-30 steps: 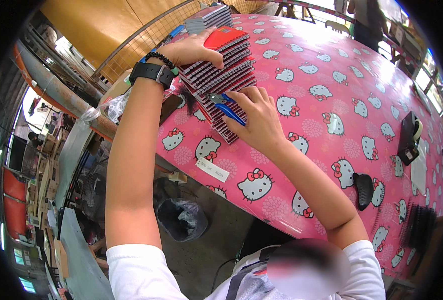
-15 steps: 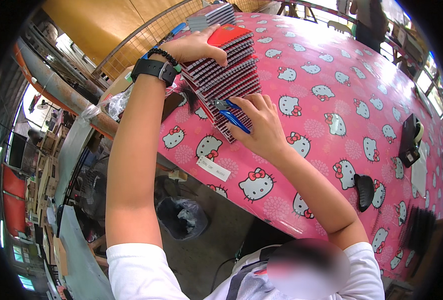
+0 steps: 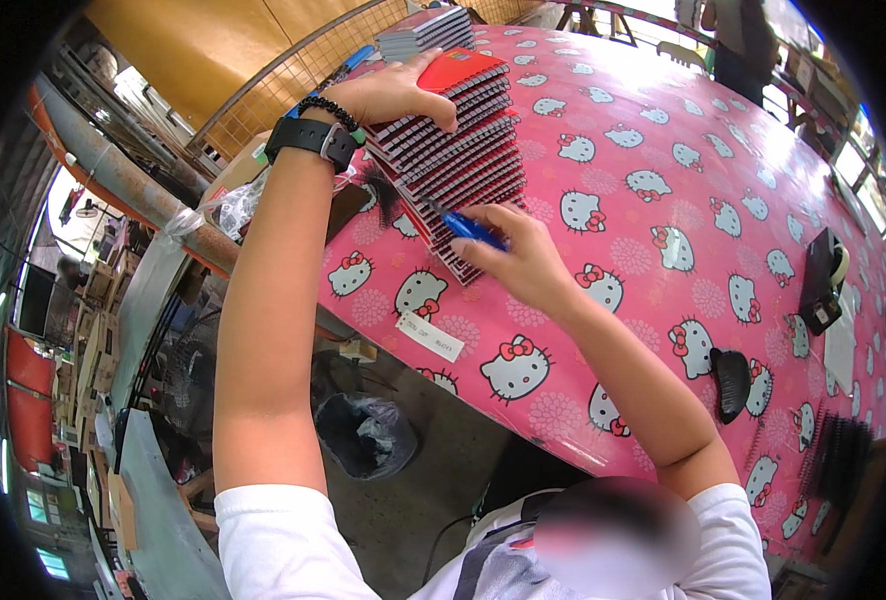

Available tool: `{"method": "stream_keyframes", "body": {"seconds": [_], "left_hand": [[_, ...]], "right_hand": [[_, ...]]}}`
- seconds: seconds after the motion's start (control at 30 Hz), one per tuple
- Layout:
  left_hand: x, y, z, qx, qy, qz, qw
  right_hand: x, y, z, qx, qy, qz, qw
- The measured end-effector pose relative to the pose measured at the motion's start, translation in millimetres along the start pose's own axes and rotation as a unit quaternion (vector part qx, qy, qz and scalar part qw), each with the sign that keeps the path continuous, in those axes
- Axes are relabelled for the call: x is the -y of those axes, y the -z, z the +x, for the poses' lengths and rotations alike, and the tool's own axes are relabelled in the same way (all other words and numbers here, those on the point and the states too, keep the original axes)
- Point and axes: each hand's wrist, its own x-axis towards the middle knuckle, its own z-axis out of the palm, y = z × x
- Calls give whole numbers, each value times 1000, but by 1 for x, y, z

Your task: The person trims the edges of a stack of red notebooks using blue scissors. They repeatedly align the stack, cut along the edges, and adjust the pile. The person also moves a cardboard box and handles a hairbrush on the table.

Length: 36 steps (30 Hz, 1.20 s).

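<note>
A tall stack of spiral-bound notebooks (image 3: 453, 150) leans on the table, its wire bindings facing me and a red cover on top. My left hand (image 3: 391, 98) rests flat on the top cover, with its thumb spread over the bound edge. In my right hand (image 3: 511, 246) are blue-handled wire cutters (image 3: 478, 231), their handles squeezed together. The cutters' dark tip touches or nearly touches the bindings low on the stack's left side. I cannot make out what lies between the jaws.
Another notebook pile (image 3: 425, 35) stands behind. On the pink cat-print tablecloth (image 3: 613, 330) are a paper label (image 3: 430, 336), a black curved object (image 3: 730, 386), a tape dispenser (image 3: 821, 280) and black binding coils (image 3: 835, 455). A lined bin (image 3: 365, 436) sits below the near edge.
The wire cutters' handles have closed together in my right hand, which has shifted slightly down. My left hand keeps its place on the stack.
</note>
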Motion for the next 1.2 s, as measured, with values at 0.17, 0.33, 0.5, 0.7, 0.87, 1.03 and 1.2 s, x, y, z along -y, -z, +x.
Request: {"method": "stream_keyframes", "body": {"seconds": [0.17,0.33,0.5,0.7,0.87,1.03,1.2], "left_hand": [[5,0,3,-4,5,11,1000],[9,-4,4,-27,-20,6,999],[1,-2,3,-2,-19,-9,1000],[6,-5,3,-32,-14,17,999],[3,-3,0,-18,-21,-6,1000],[5,-5,1,-19,-6,-13,1000],[7,-3,3,-20,-21,5,1000]], "right_hand": [[2,-6,-8,-112,186,-226,950],[2,-7,-9,-134,198,-232,943],[-2,-6,-6,-113,174,-172,963],[-2,10,6,151,-261,365,881],[-4,-5,-16,-114,166,-177,963],[-6,-7,-13,-109,187,-241,946],[-15,-8,-11,-42,103,-54,992]]}}
